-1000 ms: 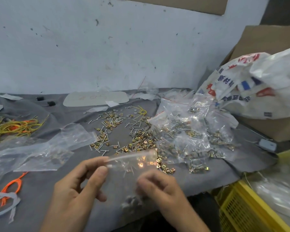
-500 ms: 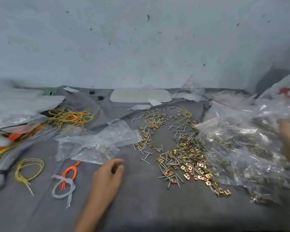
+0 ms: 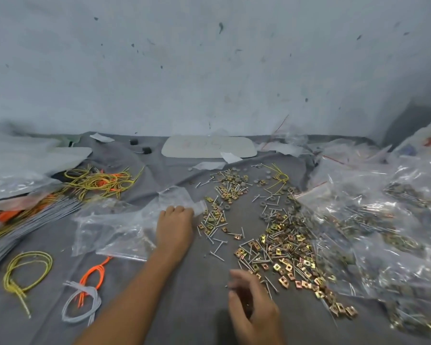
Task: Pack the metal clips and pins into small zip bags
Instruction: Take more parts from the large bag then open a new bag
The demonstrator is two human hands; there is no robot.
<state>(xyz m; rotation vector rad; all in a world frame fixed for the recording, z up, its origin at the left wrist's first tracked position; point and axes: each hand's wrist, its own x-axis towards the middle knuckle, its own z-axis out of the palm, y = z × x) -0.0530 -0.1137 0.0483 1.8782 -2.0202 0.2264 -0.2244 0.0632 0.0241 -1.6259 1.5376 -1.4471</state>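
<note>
Change of state: the filled bag that both hands held a second ago is no longer in either grip, and it cannot be singled out among the filled bags on the right. One packing cycle therefore appears complete and the next one appears to be starting. On the left, the empty zip bags (image 3: 125, 227) lie in a loose heap on the grey worktop (image 3: 197, 307). The left hand (image 3: 176, 225) has moved forward from the near edge of that heap and now lies palm down on its right end. Its fingers bend down onto the plastic at the far side. Whether this grip has pinched a bag or only presses on it cannot be determined. In the centre, the loose clips and pins (image 3: 279, 245) are spread across the worktop, unpacked. The right hand (image 3: 251, 302) has returned from the right and sits at the near edge of this spread. Its fingers are loosely curled, thumb apart, with nothing visible in the grip. On the right, the filled bags (image 3: 373, 220) lie piled.
</note>
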